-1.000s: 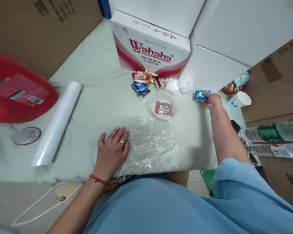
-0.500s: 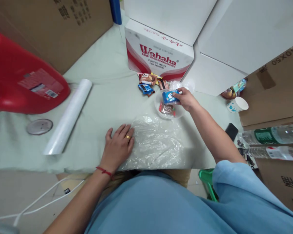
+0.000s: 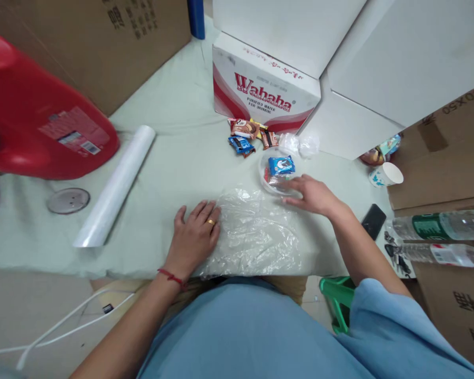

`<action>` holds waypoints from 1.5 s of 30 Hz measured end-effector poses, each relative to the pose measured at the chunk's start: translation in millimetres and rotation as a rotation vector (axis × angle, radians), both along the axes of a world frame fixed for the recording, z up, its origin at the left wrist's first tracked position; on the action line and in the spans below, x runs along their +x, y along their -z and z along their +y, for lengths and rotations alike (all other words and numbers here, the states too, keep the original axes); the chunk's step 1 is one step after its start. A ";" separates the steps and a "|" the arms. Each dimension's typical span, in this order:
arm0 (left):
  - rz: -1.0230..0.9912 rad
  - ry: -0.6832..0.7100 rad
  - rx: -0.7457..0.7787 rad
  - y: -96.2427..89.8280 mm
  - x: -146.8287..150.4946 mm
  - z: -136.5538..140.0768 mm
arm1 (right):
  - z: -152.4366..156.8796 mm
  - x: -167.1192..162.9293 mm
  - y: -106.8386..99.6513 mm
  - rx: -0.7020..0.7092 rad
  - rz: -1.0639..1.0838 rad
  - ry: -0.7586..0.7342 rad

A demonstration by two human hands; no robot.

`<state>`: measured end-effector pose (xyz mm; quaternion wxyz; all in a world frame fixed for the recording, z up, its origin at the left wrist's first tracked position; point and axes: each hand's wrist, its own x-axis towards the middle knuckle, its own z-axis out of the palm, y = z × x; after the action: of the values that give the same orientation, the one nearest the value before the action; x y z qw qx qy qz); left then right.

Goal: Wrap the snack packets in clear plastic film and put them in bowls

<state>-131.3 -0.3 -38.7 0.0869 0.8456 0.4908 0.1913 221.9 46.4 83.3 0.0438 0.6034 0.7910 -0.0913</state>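
My right hand (image 3: 310,195) is at the near right rim of a clear round plastic bowl (image 3: 263,183), fingers apart and holding nothing. Inside the bowl lies a blue snack packet (image 3: 282,165), beside a red-and-brown wrapped snack (image 3: 275,180). My left hand (image 3: 195,229) rests flat on the table by the left edge of a crinkled clear plastic bag (image 3: 256,231), its fingers spread. Behind the bowl is a small heap of wrapped snacks (image 3: 245,129), brown, blue and yellow. Crumpled clear plastic (image 3: 298,145) sits just right of the heap.
A white plastic roll (image 3: 116,184), a round lid-like disc (image 3: 68,201) and a large red jug (image 3: 43,116) stand or lie to the left. The Wahaha carton (image 3: 264,95) borders the back. To the right are a paper cup (image 3: 385,175), a phone (image 3: 373,221) and plastic bottles (image 3: 430,225).
My right hand has let go of the blue snack packet, which now lies in the bowl, and has drawn back toward me. My left hand stays in place. The view has shifted slightly.
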 end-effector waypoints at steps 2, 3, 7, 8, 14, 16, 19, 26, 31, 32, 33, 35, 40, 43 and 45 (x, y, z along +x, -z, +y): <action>-0.005 0.000 0.006 0.9 -0.2 0.2 | -23.6 10.2 9.0 -0.032 -0.112 0.080; -0.006 -0.001 0.010 1.4 -0.3 0.3 | -34.6 17.2 14.3 -0.016 -0.153 0.144; 0.000 0.001 0.016 2.7 -0.6 0.7 | -67.8 58.7 32.3 0.064 -0.185 0.338; 0.001 0.003 0.014 2.8 -0.6 0.8 | -71.6 71.6 35.7 0.081 -0.194 0.378; -0.002 -0.005 0.010 2.1 -0.1 1.4 | -39.8 143.5 50.9 0.239 -0.190 0.657; 0.004 -0.013 0.007 1.9 0.7 1.2 | -19.7 152.4 52.2 0.336 -0.098 0.688; 0.005 -0.019 -0.009 1.6 1.8 0.5 | -4.4 134.5 50.5 0.531 0.028 0.677; 0.036 -0.080 -0.040 -2.1 2.8 -3.4 | -57.4 7.8 74.2 0.255 0.335 -0.126; 0.072 -0.104 -0.079 -5.7 4.9 -4.4 | -81.2 3.8 110.9 0.113 0.179 -0.010; 0.074 -0.104 -0.085 -6.1 5.3 -4.4 | -81.1 12.4 114.9 0.120 0.171 0.074; 0.074 -0.104 -0.091 -6.5 5.7 -4.3 | -80.6 21.0 117.1 0.139 0.187 0.142; 0.065 -0.106 -0.101 -7.0 6.0 -4.0 | -81.4 33.3 117.2 0.204 0.278 0.209; -0.026 -0.100 -0.152 -3.0 -1.9 1.8 | -113.3 12.0 112.0 0.399 0.504 0.194; -0.117 -0.104 -0.198 2.0 -14.9 10.1 | -147.0 -17.6 114.6 0.335 0.530 0.090; -0.166 -0.107 -0.188 1.1 -22.8 15.4 | -166.5 -32.0 116.0 0.271 0.523 0.030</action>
<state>-154.0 15.1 -39.8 0.1955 0.7878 0.5418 0.2182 189.9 -120.1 -32.7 -0.2438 0.5714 0.7714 -0.1379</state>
